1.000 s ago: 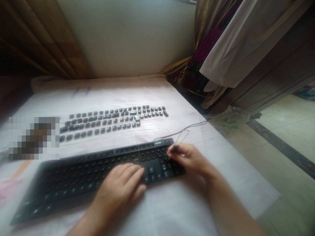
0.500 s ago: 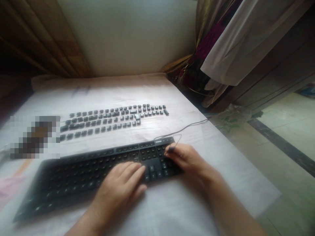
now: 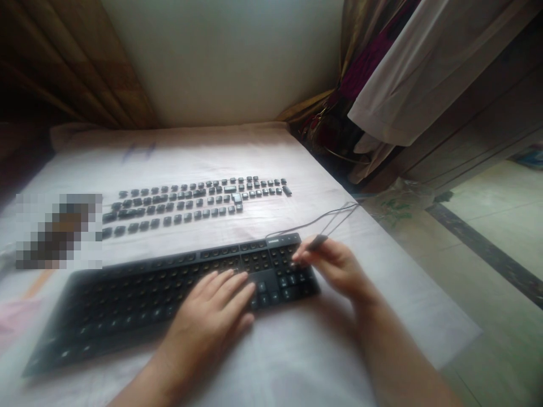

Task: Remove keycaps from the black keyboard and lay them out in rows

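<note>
A black keyboard (image 3: 139,294) lies across the near side of the cloth. Bare sockets show over most of it, while keycaps remain along its front row and on the lower number pad. My left hand (image 3: 218,308) rests on it just right of the middle, fingers stretched flat and thumb by the front edge. Above the number pad, my right hand (image 3: 339,265) grips a wire keycap puller (image 3: 317,242) by its dark handle, the wire loops pointing away to the right. Thumb and fingertips come together near the pad; whether they also pinch a keycap is unclear.
Loose keycaps (image 3: 182,205) lie in several rows behind the keyboard. A thin cable (image 3: 309,217) runs from its back toward the table's right edge. At the left is a blurred-out patch (image 3: 59,232) near pink cloth (image 3: 19,319). White cloth (image 3: 394,102) hangs at the right.
My right hand has turned and lifted slightly, swinging the puller's wire loops from above the keyboard's back edge out to the right. My left hand stays on the keyboard, its fingers slightly more spread.
</note>
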The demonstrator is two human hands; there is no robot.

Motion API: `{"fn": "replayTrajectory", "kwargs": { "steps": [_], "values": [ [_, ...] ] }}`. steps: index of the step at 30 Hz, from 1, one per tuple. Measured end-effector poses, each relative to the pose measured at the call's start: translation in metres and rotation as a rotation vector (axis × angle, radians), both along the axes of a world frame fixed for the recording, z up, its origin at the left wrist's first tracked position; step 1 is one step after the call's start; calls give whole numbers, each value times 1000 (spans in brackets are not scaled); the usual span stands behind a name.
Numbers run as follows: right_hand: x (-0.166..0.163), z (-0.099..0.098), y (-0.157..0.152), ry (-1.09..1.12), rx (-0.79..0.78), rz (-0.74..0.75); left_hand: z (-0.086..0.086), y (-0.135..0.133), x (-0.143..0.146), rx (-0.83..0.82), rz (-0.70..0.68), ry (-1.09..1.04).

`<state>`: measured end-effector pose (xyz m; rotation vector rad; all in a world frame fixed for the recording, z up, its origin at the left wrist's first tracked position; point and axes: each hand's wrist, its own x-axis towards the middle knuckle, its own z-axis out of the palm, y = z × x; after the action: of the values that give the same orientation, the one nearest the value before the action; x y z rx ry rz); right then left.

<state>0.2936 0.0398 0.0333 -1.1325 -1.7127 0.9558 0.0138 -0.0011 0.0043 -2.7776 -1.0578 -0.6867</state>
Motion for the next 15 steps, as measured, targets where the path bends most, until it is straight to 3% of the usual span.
{"fn": "replayTrajectory", "kwargs": {
  "steps": [3, 7, 15],
  "values": [
    [-2, 0, 0, 149, -56, -66, 0, 0, 1, -8, 11, -7],
    [-13, -2, -1, 166, -92, -32, 3, 0, 2, -13, 10, -13],
    [-47, -3, -16, 175, 18, 66, 7, -5, 5, -114, 85, -210]
  ]
}}
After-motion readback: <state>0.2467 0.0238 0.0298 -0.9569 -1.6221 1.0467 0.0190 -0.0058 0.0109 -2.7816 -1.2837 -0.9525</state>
